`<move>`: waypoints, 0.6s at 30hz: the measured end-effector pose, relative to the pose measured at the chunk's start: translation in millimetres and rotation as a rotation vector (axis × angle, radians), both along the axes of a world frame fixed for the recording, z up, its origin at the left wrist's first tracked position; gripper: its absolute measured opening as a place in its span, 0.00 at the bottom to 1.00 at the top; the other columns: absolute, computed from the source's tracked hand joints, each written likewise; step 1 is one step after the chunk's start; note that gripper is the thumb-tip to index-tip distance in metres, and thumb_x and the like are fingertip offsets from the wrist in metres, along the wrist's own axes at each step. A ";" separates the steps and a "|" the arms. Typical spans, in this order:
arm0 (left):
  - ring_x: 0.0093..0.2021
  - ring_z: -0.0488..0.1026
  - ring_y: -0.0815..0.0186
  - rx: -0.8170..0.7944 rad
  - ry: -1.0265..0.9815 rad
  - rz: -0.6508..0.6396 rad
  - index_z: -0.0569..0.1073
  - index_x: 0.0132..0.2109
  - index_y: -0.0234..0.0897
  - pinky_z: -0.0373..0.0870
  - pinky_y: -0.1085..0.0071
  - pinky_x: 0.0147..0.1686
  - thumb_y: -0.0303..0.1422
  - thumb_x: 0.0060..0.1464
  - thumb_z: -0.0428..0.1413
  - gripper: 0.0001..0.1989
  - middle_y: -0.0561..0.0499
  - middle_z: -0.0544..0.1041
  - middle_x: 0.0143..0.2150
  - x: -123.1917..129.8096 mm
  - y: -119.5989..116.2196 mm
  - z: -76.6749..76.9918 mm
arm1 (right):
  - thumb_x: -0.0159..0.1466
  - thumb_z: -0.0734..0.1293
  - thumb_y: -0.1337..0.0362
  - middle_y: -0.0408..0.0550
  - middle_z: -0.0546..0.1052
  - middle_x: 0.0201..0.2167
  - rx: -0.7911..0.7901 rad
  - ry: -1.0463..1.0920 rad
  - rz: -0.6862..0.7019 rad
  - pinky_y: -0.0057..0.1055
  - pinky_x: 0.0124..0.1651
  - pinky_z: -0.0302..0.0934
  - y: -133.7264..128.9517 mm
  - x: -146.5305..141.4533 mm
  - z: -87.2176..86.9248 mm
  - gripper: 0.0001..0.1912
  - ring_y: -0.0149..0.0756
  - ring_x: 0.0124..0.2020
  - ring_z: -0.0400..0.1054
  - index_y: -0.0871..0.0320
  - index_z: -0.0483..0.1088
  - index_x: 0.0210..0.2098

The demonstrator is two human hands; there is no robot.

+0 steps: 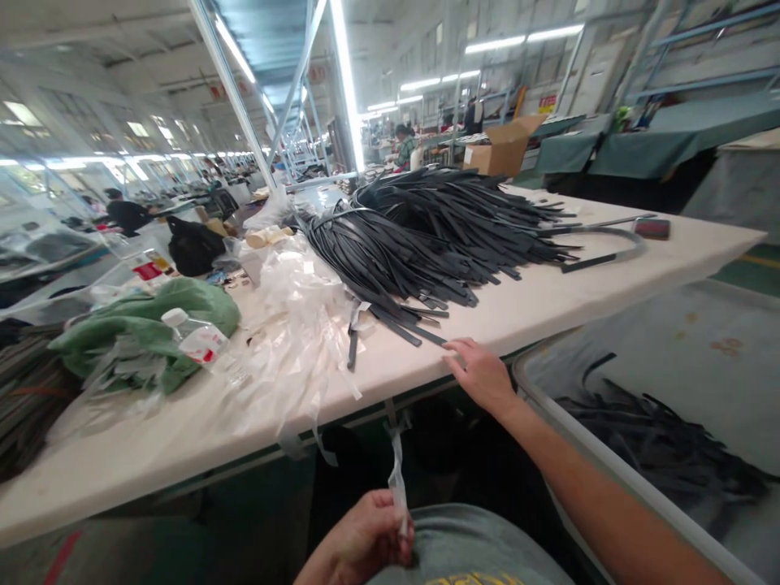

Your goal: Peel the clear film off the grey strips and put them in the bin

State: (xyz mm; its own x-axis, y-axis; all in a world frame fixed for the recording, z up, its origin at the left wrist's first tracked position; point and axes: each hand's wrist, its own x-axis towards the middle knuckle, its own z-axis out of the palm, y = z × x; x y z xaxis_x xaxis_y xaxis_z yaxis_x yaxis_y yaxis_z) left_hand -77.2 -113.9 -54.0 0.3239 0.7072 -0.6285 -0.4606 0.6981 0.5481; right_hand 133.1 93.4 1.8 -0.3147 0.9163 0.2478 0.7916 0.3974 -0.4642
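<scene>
Close to my body, my left hand is closed, pinching a narrow translucent white strip that stands up from the fingers. At the table's front edge, my right hand has its fingertips closed on the end of a black strap. That strap runs back into a large pile of black straps on the white table. Left of the pile lies a heap of loose translucent white strips, some hanging over the table edge.
A green cloth and a plastic bottle lie at the left. A dark red-black object sits at the far right. Below right stands a large bin holding more black straps. Behind the table is a cardboard box.
</scene>
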 end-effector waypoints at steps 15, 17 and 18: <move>0.34 0.79 0.66 0.013 -0.118 0.391 0.77 0.34 0.36 0.73 0.73 0.34 0.37 0.44 0.69 0.13 0.44 0.82 0.39 29.7 64.0 3.9 | 0.67 0.58 0.65 0.52 0.80 0.33 0.013 -0.315 -0.109 0.34 0.37 0.64 46.0 -0.4 33.0 0.14 0.44 0.37 0.75 0.58 0.75 0.37; 0.39 0.79 0.64 0.084 -0.137 0.407 0.77 0.35 0.35 0.73 0.73 0.37 0.36 0.45 0.68 0.12 0.43 0.81 0.44 49.2 85.5 15.1 | 0.67 0.55 0.62 0.50 0.81 0.33 0.020 -0.267 -0.112 0.34 0.36 0.63 14.8 14.9 37.2 0.16 0.44 0.36 0.76 0.55 0.74 0.38; 0.41 0.78 0.63 0.122 -0.157 0.405 0.77 0.35 0.35 0.73 0.73 0.38 0.36 0.45 0.68 0.12 0.42 0.81 0.46 59.6 96.3 21.5 | 0.67 0.55 0.61 0.49 0.81 0.33 0.016 -0.212 -0.094 0.34 0.36 0.64 -4.0 23.2 36.8 0.16 0.44 0.36 0.76 0.54 0.74 0.38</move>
State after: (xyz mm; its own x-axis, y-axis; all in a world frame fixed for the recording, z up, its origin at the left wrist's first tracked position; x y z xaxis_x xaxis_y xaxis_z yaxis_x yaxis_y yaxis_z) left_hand -17.6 -17.5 -32.5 0.0905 0.8624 -0.4980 -0.7676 0.3791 0.5169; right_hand 156.2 89.4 38.6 -0.2750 0.9404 0.1999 0.9044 0.3236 -0.2783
